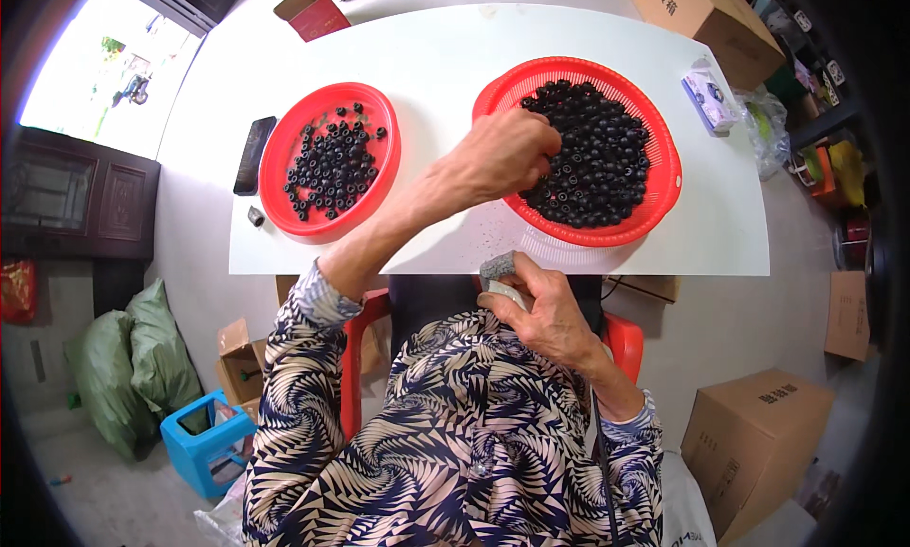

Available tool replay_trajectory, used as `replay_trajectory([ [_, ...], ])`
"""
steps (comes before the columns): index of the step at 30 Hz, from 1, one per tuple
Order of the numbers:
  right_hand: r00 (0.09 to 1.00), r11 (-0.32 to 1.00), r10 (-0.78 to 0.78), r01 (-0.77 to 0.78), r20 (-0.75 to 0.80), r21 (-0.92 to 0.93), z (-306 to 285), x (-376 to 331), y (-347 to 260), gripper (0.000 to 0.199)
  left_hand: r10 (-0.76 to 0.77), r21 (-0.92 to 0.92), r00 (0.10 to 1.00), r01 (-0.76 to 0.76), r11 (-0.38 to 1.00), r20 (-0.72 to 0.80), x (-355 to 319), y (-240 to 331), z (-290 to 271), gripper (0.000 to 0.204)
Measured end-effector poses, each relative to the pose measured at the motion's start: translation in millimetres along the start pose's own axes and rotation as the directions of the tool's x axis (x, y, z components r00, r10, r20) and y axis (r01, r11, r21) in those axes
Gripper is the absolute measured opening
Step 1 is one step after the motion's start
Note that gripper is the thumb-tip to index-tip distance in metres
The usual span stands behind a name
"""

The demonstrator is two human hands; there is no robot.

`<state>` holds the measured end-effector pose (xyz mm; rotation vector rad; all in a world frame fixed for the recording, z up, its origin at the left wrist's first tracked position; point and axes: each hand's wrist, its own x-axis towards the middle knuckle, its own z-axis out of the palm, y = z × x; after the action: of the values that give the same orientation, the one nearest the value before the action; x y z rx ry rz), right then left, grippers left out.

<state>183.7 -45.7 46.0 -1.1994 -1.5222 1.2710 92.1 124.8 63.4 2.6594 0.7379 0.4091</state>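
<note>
Inside the right red basket (664,182), glossy black rings (597,168) heap thickly.

We count: red baskets, two (334,163) (664,182); hands, two (507,154) (536,310); phone, one (254,154); cardboard boxes, at least four; black beads (597,158), too many to count.

A small home workshop or storeroom. Cardboard boxes (754,443) stand on the bare floor at 5 o'clock, stuffed green sacks (133,367) at 8. A white tabletop (455,54) carries 2 red baskets (330,160).

Red plastic baskets (669,168), perforated; matt white tabletop (445,63); rough grey block (497,265).
</note>
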Motion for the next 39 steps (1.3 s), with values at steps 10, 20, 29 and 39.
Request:
replay_trajectory([
  [10,0.998,0.992,-0.038,0.043,0.046,-0.115,2.3,-1.0,7.9,0.029,-0.025,0.075,0.991,0.015,0.997,0.134,26.9,-2.7,29.7,0.017],
  [20,0.997,0.991,0.004,0.006,0.08,-0.136,4.8,-1.5,7.1,0.029,0.013,0.001,0.991,-0.013,1.0,0.137,24.1,-7.4,33.2,0.015],
  [29,0.998,0.989,0.023,-0.013,0.066,-0.146,4.6,-1.7,9.6,0.029,-0.168,-0.676,0.983,0.076,0.733,-0.072,-23.3,13.3,-18.9,0.015],
  [39,0.995,0.992,0.102,-0.102,-0.013,-0.072,5.7,4.5,5.7,0.022,-0.402,-0.881,0.903,-0.061,-0.468,0.151,-144.4,16.1,28.4,0.019],
])
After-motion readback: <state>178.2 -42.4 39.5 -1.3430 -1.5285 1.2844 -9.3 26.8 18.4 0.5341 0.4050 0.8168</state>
